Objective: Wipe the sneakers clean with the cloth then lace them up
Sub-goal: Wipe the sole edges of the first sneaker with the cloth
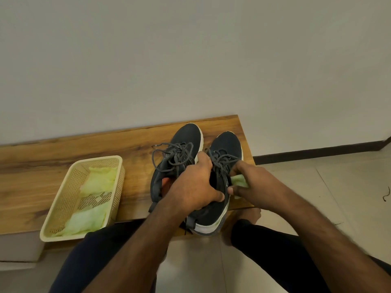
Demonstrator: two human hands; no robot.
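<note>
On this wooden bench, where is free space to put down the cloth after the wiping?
The widest bare patch of the bench lies behind the basket, along the wall. A narrower strip runs between the basket and the left sneaker. The right end is crowded: both sneakers lie side by side, the left hand holds the right sneaker, and the right hand pinches the cloth.

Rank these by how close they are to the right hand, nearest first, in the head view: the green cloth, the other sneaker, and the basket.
1. Green cloth, gripped in the right hand.
2. Other sneaker, left of the held one.
3. Basket, far left on the bench.
</note>
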